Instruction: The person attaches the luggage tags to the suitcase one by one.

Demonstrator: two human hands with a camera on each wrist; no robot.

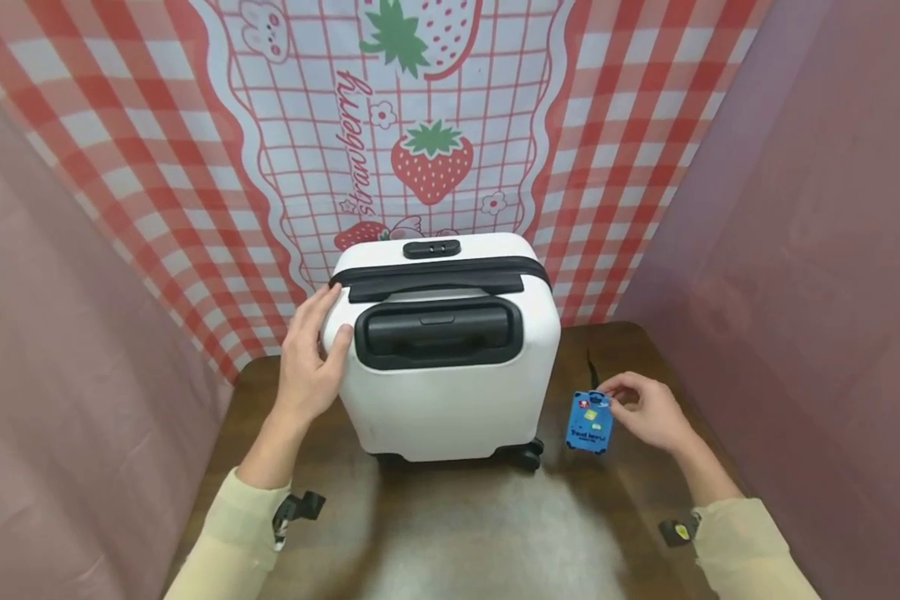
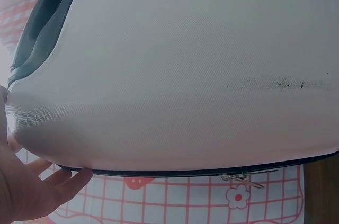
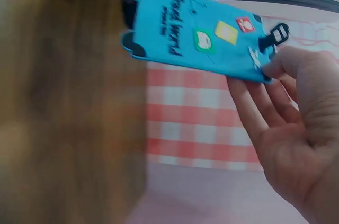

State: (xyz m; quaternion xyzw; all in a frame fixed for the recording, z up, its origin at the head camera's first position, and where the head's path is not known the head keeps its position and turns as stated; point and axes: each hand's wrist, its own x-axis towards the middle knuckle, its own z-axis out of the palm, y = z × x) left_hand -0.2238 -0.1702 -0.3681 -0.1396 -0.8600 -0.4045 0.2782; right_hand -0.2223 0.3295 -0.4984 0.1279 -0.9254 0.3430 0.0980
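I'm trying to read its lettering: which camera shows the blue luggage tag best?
The right wrist view: the blue luggage tag appears large, its "Travel World" lettering legible though turned sideways, the right hand pinching it. The head view shows it much smaller, beside the white suitcase. The left wrist view doesn't show it.

under the left hand (image 1: 309, 375) and the right hand (image 1: 651, 412) is a brown wood table (image 1: 450, 542), with a soft shine of light on the part nearer than the hands. past the hands hangs a cloth (image 1: 506, 150) with red and white checks, red strawberries (image 1: 431, 171), little flowers (image 1: 382, 115) and a bunny (image 1: 265, 32). a pink sheet (image 1: 67, 400) hangs left of the left hand, and a purple-pink sheet (image 1: 795, 292) right of the right hand.
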